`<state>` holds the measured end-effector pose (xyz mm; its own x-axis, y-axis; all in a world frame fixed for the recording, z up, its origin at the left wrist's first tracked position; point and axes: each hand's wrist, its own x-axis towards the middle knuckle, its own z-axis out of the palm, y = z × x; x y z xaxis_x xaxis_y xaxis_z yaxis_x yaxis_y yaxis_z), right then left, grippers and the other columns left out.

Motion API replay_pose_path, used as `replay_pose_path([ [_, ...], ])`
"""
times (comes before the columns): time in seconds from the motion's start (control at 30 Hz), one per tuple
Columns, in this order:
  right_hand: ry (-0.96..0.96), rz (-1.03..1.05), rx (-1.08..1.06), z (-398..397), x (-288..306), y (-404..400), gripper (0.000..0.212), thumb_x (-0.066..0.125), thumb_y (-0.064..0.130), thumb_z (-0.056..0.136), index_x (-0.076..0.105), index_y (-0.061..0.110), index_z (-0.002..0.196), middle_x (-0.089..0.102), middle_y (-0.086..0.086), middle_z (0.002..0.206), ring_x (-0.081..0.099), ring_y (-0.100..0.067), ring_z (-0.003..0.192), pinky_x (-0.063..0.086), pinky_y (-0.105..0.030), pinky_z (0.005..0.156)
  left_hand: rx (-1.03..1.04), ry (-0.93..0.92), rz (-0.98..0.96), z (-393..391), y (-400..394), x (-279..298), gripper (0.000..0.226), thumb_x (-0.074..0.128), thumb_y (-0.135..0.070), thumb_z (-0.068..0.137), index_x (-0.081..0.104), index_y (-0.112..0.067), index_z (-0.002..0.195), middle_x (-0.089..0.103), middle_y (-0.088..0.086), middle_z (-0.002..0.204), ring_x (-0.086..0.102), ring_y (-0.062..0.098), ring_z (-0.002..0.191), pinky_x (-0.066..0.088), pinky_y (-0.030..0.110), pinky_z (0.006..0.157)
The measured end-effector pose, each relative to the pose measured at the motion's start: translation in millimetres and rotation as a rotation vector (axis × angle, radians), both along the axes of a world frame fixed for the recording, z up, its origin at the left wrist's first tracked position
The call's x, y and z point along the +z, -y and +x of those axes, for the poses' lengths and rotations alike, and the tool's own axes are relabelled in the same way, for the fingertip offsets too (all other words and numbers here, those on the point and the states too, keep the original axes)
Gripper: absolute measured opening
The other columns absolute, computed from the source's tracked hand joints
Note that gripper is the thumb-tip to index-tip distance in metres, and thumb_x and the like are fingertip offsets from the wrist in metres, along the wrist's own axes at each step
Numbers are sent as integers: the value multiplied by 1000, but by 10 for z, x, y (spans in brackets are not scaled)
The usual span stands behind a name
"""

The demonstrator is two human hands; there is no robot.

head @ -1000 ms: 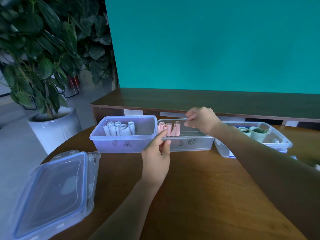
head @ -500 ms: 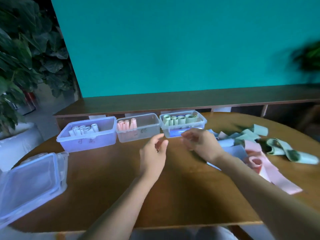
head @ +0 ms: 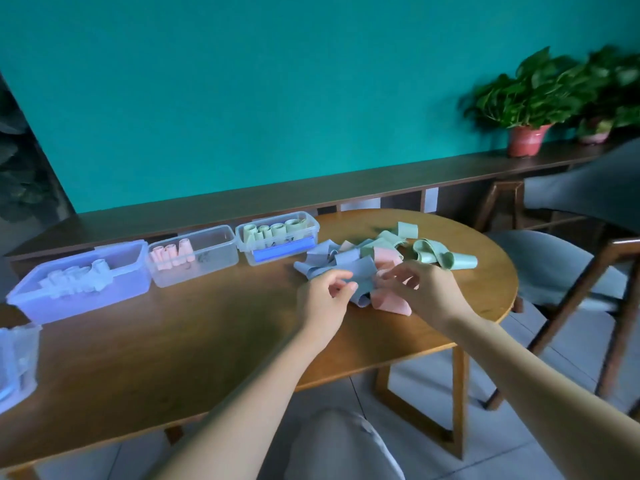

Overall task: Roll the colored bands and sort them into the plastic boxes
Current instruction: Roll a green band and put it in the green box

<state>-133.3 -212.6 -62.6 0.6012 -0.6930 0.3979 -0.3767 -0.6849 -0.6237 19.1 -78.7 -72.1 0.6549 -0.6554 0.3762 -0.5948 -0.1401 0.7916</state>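
Note:
Three clear plastic boxes stand in a row at the back left of the round wooden table (head: 173, 341). The left box (head: 86, 301) holds pale blue rolls, the middle box (head: 214, 261) pink rolls (head: 171, 256), the right box (head: 310, 225) green rolls (head: 273, 230). Right of them lies a heap of loose bands: blue (head: 349, 261), pink (head: 391, 301) and green (head: 436, 254). My left hand (head: 323, 296) hovers at the blue band's near edge with loosely curled fingers. My right hand (head: 422, 289) spreads its fingers just over the pink band. Neither hand plainly holds anything.
A clear box lid (head: 14, 362) lies at the table's left edge. A grey chair (head: 554, 261) stands close on the right. Behind the table runs a low dark shelf (head: 242, 202) with potted plants (head: 526, 98) at its right end.
Both hands left the middle box and travelled right to the loose bands. The view swung right with them, so the boxes now sit at the left.

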Motion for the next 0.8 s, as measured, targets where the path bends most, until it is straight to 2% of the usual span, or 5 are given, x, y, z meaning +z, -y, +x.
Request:
replay_pose_path([
  [0.1,-81,0,-48,-178,-121,128,28,73,38,90,72,19,110,69,8,100,58,-6,80,38,-14,66,-57,-9,27,-198,115,-44,19,72,-29,91,74,-27,110,71,-13,90,64,3,88,48,15,80],
  [0.3,-115,23,-41,-339,-247,286,28,67,42,94,72,24,116,68,11,103,60,-2,83,40,-6,65,-84,5,28,-330,251,-108,19,72,-31,91,75,-28,109,71,-14,95,63,1,89,51,18,81],
  [0.47,-30,-18,-270,-335,-198,784,28,68,32,95,70,21,121,63,-3,124,60,-16,98,56,-29,82,-72,79,13,-405,428,-20,17,69,-31,94,73,-31,110,67,-18,100,59,-1,89,44,5,71],
  [0.63,-203,12,-292,-428,-260,1349,48,65,31,97,53,27,144,48,-3,146,53,-26,126,52,-37,102,-55,98,-9,-509,767,65,14,70,-31,93,74,-32,106,69,-17,106,61,3,93,48,13,72],
  [0.8,-246,-60,-217,-455,-197,1496,27,63,31,98,70,22,123,68,0,119,61,-18,103,58,-35,87,-88,123,-35,-567,952,153,19,70,-29,92,75,-27,110,70,-13,105,62,4,92,47,14,71],
])
